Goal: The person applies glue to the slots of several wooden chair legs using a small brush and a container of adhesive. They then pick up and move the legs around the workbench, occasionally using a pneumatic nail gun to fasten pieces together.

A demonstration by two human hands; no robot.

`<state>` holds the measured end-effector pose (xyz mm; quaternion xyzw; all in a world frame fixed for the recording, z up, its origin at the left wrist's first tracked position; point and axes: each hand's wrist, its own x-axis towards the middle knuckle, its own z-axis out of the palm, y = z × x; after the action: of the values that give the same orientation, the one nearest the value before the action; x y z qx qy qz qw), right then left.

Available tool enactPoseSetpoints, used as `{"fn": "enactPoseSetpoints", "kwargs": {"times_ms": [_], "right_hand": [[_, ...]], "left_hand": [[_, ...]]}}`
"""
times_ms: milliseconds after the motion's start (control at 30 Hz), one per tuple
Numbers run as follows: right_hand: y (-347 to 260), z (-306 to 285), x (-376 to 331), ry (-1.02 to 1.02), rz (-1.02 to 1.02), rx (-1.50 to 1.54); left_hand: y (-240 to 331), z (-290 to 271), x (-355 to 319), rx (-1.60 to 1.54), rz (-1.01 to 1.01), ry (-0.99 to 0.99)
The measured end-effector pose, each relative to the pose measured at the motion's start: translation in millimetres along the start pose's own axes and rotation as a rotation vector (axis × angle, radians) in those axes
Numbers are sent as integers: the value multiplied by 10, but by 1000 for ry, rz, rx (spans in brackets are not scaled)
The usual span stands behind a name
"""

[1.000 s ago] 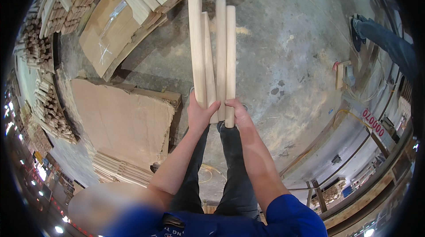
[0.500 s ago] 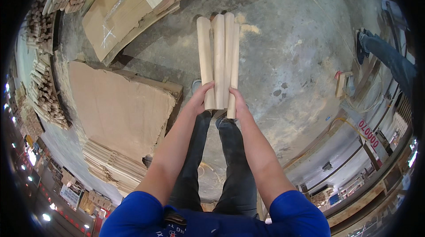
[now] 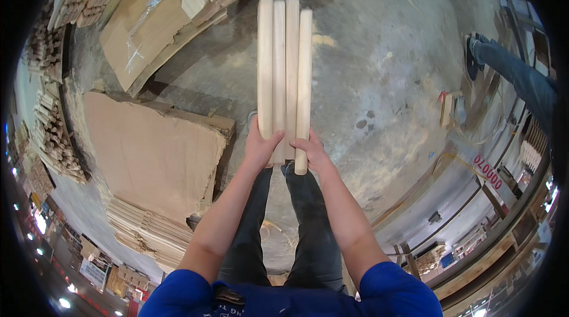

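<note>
Four pale wooden bars point(image 3: 279, 80) side by side, upper centre of frame. My left hand point(image 3: 258, 150) clasps leftmost near lower end, my right hand point(image 3: 315, 152) rightmost; fingers point(image 3: 314, 134) closed round outer edges. Brown sheet point(image 3: 148, 145), left of frame.

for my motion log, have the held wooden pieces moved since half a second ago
Yes: the wooden pieces shifted up the picture. Their far ends now lie above the pale floor patch beside them, no longer roughly level with it.
</note>
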<state>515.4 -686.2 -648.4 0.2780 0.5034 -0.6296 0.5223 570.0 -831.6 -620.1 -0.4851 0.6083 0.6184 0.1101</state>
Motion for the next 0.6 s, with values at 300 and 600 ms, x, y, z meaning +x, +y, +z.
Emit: {"fn": "enactPoseSetpoints", "kwargs": {"times_ms": [300, 600], "right_hand": [[-303, 221, -43, -36, 472, 109], [219, 71, -2176, -122, 561, 347]], "left_hand": [[-41, -93, 72, -357, -223, -165], [811, -233, -1903, -153, -1061, -636]]}}
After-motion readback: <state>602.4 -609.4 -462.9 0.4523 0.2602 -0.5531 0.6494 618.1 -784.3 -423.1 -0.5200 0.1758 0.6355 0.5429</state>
